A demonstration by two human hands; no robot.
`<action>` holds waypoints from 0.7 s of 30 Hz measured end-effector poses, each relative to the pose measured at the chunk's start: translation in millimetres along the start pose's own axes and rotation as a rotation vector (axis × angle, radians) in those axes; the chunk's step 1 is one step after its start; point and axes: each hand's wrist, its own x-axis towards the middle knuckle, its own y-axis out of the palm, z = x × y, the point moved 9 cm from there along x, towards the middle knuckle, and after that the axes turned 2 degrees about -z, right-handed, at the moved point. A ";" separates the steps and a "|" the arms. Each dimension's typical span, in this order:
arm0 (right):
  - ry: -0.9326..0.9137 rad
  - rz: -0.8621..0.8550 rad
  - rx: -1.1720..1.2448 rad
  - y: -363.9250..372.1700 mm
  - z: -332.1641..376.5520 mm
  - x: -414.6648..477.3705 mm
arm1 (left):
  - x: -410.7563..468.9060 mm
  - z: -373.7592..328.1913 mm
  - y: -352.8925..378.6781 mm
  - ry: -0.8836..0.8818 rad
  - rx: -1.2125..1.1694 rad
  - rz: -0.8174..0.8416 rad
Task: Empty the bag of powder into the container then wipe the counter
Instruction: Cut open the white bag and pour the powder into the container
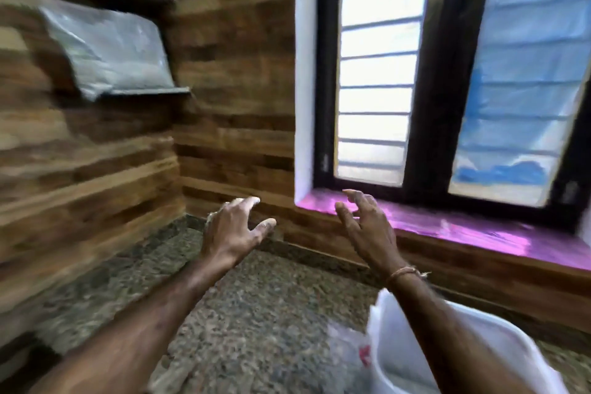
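Overlapping container — right forearm, blurred

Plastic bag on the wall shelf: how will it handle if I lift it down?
Probably floppy: the plastic bag is thin, creased film, slumped on the shelf. Likely bottom-heavy, since the white powder sits low in it. One corner overhangs the shelf edge, so it may slide off easily if nudged.

Speckled grey-brown counter, white container, brown wood-grain walls, glossy purple sill.
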 end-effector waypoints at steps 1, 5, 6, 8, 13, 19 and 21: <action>-0.029 0.007 0.009 18.6 24.6 13.9 | 13.4 18.3 -18.9 -0.013 -0.006 -0.026; -0.124 0.002 0.005 77.4 107.0 67.2 | 63.8 75.1 -84.2 -0.030 0.003 -0.153; -0.144 0.006 0.001 90.9 126.2 81.6 | 75.3 88.9 -99.6 -0.038 0.011 -0.184; -0.187 0.018 -0.002 115.5 158.3 111.3 | 98.3 113.7 -124.7 -0.045 0.051 -0.233; -0.257 0.031 0.068 175.0 232.5 192.2 | 156.8 179.1 -181.8 -0.077 0.131 -0.335; -0.337 0.044 0.124 233.9 320.5 270.0 | 228.3 249.0 -244.2 -0.128 0.134 -0.445; -0.341 0.044 0.151 251.9 345.4 299.0 | 257.6 267.3 -261.2 -0.113 0.158 -0.473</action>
